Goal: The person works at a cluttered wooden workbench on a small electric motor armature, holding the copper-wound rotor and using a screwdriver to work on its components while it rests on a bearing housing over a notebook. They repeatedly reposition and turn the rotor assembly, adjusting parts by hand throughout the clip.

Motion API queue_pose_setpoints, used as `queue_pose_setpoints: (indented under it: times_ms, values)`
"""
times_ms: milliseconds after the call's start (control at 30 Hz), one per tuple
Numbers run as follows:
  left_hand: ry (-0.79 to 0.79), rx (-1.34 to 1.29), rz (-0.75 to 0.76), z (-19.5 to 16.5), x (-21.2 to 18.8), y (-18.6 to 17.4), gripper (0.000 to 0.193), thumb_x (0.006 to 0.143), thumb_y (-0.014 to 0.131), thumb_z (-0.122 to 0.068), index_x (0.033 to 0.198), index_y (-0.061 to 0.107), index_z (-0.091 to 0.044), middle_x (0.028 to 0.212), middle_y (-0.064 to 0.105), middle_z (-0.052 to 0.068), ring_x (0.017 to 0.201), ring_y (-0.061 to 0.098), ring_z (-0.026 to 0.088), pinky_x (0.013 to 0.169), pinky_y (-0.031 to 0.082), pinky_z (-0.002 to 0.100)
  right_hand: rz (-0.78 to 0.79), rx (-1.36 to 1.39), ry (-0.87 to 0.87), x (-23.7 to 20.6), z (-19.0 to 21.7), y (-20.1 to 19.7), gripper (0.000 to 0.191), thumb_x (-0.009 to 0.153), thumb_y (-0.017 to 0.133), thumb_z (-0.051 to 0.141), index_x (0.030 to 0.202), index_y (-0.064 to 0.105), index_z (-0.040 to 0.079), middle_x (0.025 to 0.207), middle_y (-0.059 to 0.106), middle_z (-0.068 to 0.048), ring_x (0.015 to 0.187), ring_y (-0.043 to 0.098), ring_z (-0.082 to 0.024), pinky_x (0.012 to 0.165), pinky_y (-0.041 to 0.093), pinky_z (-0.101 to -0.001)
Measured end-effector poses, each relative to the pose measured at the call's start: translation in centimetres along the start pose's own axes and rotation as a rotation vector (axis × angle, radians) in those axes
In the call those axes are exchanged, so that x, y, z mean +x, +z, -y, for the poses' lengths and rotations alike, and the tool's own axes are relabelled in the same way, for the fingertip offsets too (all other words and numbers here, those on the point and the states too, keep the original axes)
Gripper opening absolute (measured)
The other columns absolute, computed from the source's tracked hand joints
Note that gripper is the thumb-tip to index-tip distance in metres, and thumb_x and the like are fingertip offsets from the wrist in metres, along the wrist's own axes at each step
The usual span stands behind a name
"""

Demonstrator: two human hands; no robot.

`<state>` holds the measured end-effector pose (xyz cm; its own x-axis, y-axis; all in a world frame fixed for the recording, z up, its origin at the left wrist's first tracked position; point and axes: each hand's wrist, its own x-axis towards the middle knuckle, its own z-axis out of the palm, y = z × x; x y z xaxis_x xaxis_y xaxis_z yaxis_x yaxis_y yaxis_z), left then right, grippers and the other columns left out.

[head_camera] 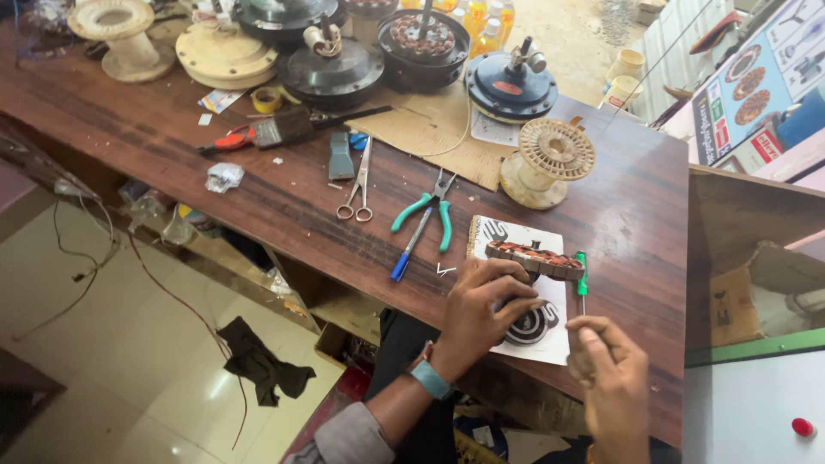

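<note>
Three spools (547, 161), one scissors (357, 182), one pliers (432, 215)

Your left hand (481, 301) rests on the wound stator (534, 260), which lies on a printed sheet (554, 339) at the near edge of the bench (258, 189). Your right hand (612, 378) sits just right of it, holding a screwdriver (582, 279). Left of the sheet lie a pen (411, 249), pliers (430, 216), then scissors (358, 185). Behind the sheet stands a spool (546, 161); motor housings (421, 47) line the far edge.
</note>
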<state>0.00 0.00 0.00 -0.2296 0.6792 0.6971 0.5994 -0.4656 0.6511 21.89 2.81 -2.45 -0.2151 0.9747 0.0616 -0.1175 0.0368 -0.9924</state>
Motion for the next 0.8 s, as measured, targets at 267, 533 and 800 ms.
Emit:
queue_pose_setpoints:
  times_ms: [267, 533, 800]
  values:
    - [-0.141, -0.015, -0.115, -1.3, -0.6, 0.6, 0.014, 0.088, 0.081, -0.018, 0.090, 0.073, -0.007, 0.095, 0.069, 0.002, 0.090, 0.063, 0.019, 0.077, 0.054, 0.036, 0.110, -0.590, -0.174, 2.5, 7.1, 3.6, 0.013, 0.095, 0.069, 0.012, 0.102, 0.074, 0.003, 0.081, 0.072, 0.000, 0.073, 0.063, -0.004, 0.063, 0.050, -0.0221]
    - [-0.687, -0.473, -0.248, -2.4, -0.7, 3.2, 0.015, 0.090, 0.076, -0.015, 0.085, 0.072, -0.001, 0.063, 0.065, -0.002, 0.054, 0.053, 0.002, 0.047, 0.039, 0.021, 0.201, -0.888, -0.247, 7.7, 10.4, 7.2, 0.020, 0.095, 0.070, 0.019, 0.106, 0.074, 0.003, 0.075, 0.075, -0.010, 0.068, 0.068, -0.010, 0.062, 0.053, -0.0288]
    - [-0.789, -0.471, -0.346, -2.3, -0.9, 4.0, 0.018, 0.091, 0.076, -0.017, 0.085, 0.071, 0.000, 0.062, 0.061, 0.000, 0.055, 0.049, 0.003, 0.048, 0.037, 0.024, 0.221, -1.051, -0.128, 11.0, 9.8, 7.6, 0.021, 0.092, 0.074, 0.021, 0.105, 0.078, 0.005, 0.076, 0.075, -0.010, 0.065, 0.066, -0.014, 0.062, 0.051, -0.0330]
